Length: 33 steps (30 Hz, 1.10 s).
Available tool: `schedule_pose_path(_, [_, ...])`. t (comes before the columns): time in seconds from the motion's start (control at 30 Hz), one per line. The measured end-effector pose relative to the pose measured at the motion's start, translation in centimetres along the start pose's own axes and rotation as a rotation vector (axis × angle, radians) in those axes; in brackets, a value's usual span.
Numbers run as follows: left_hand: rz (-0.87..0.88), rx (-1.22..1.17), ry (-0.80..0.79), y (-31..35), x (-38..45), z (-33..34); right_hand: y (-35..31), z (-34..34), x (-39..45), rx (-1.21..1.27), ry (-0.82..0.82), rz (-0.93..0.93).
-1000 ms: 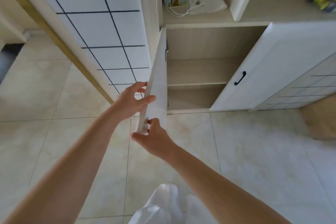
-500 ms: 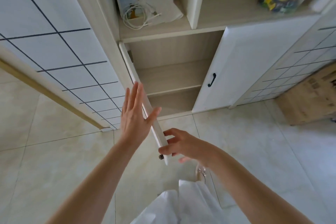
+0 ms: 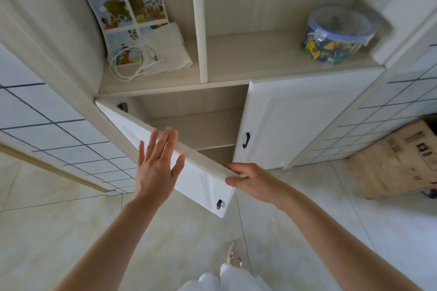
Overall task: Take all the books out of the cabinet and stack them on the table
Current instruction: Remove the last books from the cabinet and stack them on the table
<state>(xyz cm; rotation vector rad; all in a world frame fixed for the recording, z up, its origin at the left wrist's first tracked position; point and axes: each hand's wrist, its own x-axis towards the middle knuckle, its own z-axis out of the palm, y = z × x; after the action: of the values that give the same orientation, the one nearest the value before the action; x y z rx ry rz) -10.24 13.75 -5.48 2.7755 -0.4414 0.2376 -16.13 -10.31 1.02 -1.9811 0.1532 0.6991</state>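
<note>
I see a picture book (image 3: 127,13) standing tilted on the open shelf above the low cabinet (image 3: 201,125). The left cabinet door (image 3: 165,160) is half open. My right hand (image 3: 250,179) pinches its top corner with closed fingers. My left hand (image 3: 155,168) lies flat on the door front, fingers spread. A white cable (image 3: 128,64) lies by the book.
</note>
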Motion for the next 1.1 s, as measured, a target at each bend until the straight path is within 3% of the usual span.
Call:
schedule_pose_path(0.23, [0.013,0.156,0.024,1.9,6.0,1.5,1.8,-3.3,5.0,-0.666,0.604,-0.265])
schedule_pose_path(0.33, [0.056,0.177,0.036,1.6,7.8,2.1,1.6,-3.6,7.1,-0.841,0.723,-0.352])
schedule_pose_path(0.67, [0.254,0.225,0.102,-0.7,13.0,3.0,0.3,-6.9,12.1,-1.039,0.678,-0.292])
schedule_pose_path(0.87, [0.246,0.270,0.139,-1.3,15.0,3.9,-1.0,-8.6,14.6,-1.086,0.566,-0.203])
schedule_pose_path(1.1, [0.215,0.267,0.188,-1.2,16.2,4.5,-0.9,-9.3,17.3,-1.121,0.718,-0.269])
